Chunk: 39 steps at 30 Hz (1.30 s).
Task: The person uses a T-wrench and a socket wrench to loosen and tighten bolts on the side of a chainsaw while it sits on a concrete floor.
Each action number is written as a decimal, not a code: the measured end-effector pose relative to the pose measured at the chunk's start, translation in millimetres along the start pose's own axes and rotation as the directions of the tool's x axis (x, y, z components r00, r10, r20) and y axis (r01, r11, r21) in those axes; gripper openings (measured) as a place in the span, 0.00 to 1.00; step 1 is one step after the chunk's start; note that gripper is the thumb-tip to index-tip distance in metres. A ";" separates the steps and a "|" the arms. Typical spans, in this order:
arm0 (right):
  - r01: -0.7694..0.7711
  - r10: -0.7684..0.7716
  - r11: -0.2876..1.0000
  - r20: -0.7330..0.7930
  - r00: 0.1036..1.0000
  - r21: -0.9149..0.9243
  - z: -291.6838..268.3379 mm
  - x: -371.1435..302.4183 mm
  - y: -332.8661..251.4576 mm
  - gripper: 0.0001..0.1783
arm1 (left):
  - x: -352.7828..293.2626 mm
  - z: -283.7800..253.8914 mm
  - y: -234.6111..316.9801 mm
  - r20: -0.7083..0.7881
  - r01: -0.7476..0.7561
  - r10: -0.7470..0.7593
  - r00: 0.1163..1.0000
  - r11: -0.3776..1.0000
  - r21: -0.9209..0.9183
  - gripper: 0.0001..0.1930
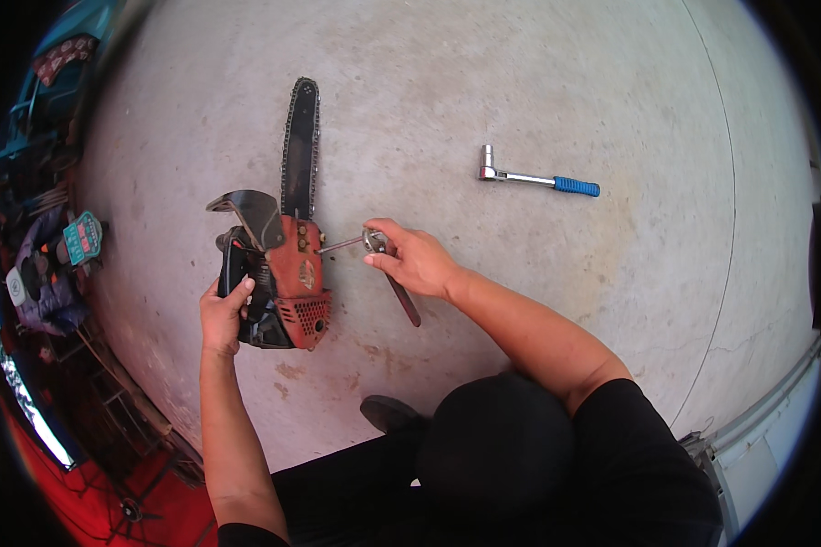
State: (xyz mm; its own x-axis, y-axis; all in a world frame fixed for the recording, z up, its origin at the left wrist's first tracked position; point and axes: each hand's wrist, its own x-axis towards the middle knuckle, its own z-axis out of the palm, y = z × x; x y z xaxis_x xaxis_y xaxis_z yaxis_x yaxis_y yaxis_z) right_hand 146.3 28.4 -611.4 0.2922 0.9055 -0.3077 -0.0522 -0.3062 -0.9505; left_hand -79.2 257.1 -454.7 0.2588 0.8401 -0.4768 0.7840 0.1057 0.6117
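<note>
A chainsaw (299,255) with a worn orange-red body rests on the concrete, its guide bar and chain (301,150) pointing away from me. My left hand (223,314) is wrapped round its black handle (234,273). From the right, my right hand (415,260) grips a metal hand tool (401,299) by its rounded metal head. A thin shaft (342,244) runs from that head to the side of the orange cover, where its tip meets the saw near the brass-coloured fittings. A brown handle-like arm sticks out below my fingers. The tool's exact kind is partly hidden by my hand.
A ratchet wrench (575,186) with a blue grip and a socket on its head lies on the floor to the right. Along the left are a cluttered rack, a teal package (82,239) and a red surface (160,501). My dark shoe (390,413) is close below the saw.
</note>
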 end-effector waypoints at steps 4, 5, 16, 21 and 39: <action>-0.012 0.012 1.000 0.006 1.000 -0.010 0.8 -0.7 -2.4 0.29 | -1.7 1.1 2.5 0.001 -0.006 0.006 1.000 1.000 -0.008 0.11; 0.015 -0.016 1.000 -0.024 1.000 -0.016 2.5 -0.5 -0.9 0.29 | -1.8 1.5 3.0 0.000 -0.008 0.008 1.000 1.000 -0.016 0.10; 0.073 -0.073 0.997 0.010 0.997 0.021 2.9 -2.2 -4.0 0.27 | -5.8 2.5 2.3 -0.010 0.009 -0.009 1.000 1.000 -0.002 0.10; -0.006 0.031 0.887 -0.046 0.998 0.462 29.4 3.4 27.2 0.26 | -20.7 14.9 -7.3 -0.037 -0.029 0.029 0.999 1.000 -0.004 0.10; -0.118 0.151 0.964 -0.126 0.981 0.240 42.0 -12.9 15.2 0.39 | -53.6 58.9 -50.6 -0.195 -0.087 0.064 0.979 0.990 -0.112 0.12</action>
State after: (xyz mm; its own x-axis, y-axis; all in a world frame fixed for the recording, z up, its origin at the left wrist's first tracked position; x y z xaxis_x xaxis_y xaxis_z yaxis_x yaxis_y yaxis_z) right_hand 101.7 24.3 -623.7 0.3986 0.8047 -0.4399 -0.3141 -0.3309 -0.8898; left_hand -99.5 175.4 -497.3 0.1935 0.9328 -0.3041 0.6902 0.0909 0.7179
